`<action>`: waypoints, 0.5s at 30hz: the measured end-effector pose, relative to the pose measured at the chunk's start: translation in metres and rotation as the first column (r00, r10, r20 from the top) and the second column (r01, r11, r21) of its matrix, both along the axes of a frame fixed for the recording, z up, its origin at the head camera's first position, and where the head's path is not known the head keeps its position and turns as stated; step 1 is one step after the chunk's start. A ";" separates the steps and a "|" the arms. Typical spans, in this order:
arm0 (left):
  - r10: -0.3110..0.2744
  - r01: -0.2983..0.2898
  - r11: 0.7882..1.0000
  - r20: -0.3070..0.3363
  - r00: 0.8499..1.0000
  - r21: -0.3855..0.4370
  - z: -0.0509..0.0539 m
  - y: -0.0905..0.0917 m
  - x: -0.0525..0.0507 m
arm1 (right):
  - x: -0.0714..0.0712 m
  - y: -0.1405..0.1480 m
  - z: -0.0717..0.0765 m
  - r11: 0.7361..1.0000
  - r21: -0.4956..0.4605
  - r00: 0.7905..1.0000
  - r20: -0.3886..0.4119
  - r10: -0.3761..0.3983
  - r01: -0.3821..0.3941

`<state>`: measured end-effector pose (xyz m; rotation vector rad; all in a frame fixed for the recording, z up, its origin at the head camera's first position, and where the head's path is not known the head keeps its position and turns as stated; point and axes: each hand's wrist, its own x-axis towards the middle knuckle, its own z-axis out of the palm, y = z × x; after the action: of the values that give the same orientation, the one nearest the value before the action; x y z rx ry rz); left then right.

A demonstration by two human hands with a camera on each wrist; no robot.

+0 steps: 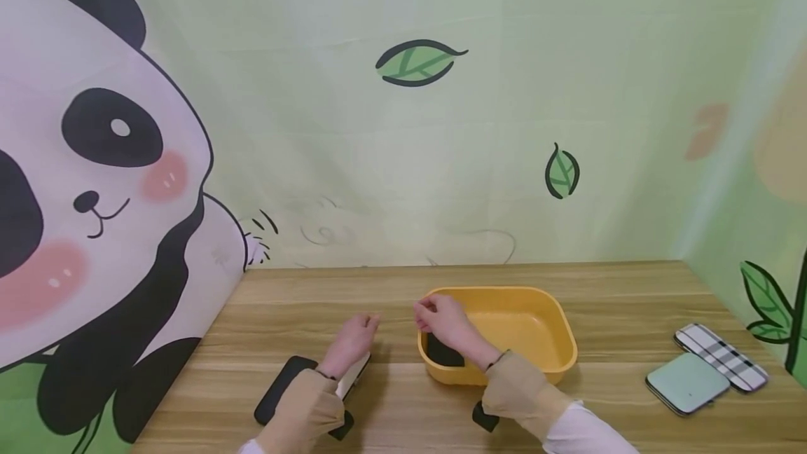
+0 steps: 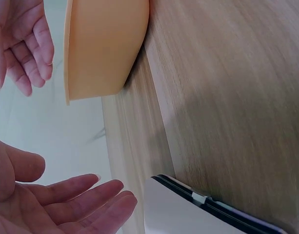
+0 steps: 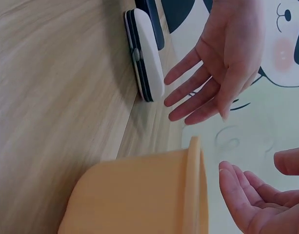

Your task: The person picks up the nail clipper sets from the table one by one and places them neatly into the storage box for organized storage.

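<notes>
My right hand (image 1: 449, 324) hovers over the left rim of a yellow plastic basin (image 1: 523, 328), its fingers relaxed with nothing held. Inside the basin's left end lies a flat black item (image 1: 443, 352), partly hidden by that hand. To the left, my left hand (image 1: 350, 343) hangs above the table, fingers loosely extended and holding nothing, as the right wrist view shows. Under it is a slim white case (image 2: 183, 212) with a dark edge and a small clasp. Beside that case lies a black flat case (image 1: 286, 382), partly covered by the left sleeve.
On the right of the wooden table (image 1: 618, 314), a pale mint square case (image 1: 687, 382) overlaps a black-and-white plaid case (image 1: 721, 356). Behind the table hangs a green backdrop (image 1: 302, 125) with a panda and leaves.
</notes>
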<state>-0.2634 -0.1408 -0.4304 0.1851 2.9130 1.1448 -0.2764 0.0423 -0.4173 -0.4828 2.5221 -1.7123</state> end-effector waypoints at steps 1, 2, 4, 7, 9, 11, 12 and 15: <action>0.004 -0.004 1.000 0.006 1.000 0.000 0.000 -0.001 0.000 | 0.001 -0.001 0.001 1.000 0.003 1.000 -0.003 0.010 -0.010; 0.005 -0.005 1.000 0.005 1.000 -0.006 0.000 -0.001 0.000 | 0.001 -0.002 0.001 1.000 0.005 1.000 -0.006 0.019 -0.019; 0.008 -0.007 1.000 0.011 1.000 -0.007 0.000 -0.002 0.000 | 0.002 -0.005 0.002 1.000 0.004 1.000 0.000 0.028 -0.028; 0.009 -0.009 1.000 0.005 1.000 -0.008 0.000 -0.004 0.000 | 0.002 -0.008 0.002 0.999 0.021 0.999 0.015 0.032 -0.032; 0.012 -0.012 1.000 0.004 1.000 -0.005 0.000 -0.006 0.001 | 0.003 -0.010 0.002 0.999 0.031 0.999 0.021 0.036 -0.036; 0.014 -0.014 1.000 -0.011 1.000 -0.010 0.001 -0.007 0.001 | 0.003 -0.012 0.002 0.999 0.033 0.999 0.027 0.040 -0.041; 0.017 -0.017 1.000 -0.012 1.000 -0.008 0.001 -0.008 0.001 | 0.004 -0.013 0.002 0.999 0.030 0.999 0.029 0.043 -0.044; 0.019 -0.019 1.000 -0.013 1.000 -0.006 0.001 -0.011 0.002 | 0.004 -0.016 0.002 0.999 0.006 0.998 0.031 0.050 -0.050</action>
<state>-0.2615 -0.1516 -0.4297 0.1660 2.9355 1.1413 -0.2721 0.0267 -0.4157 -0.5104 2.4719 -1.6797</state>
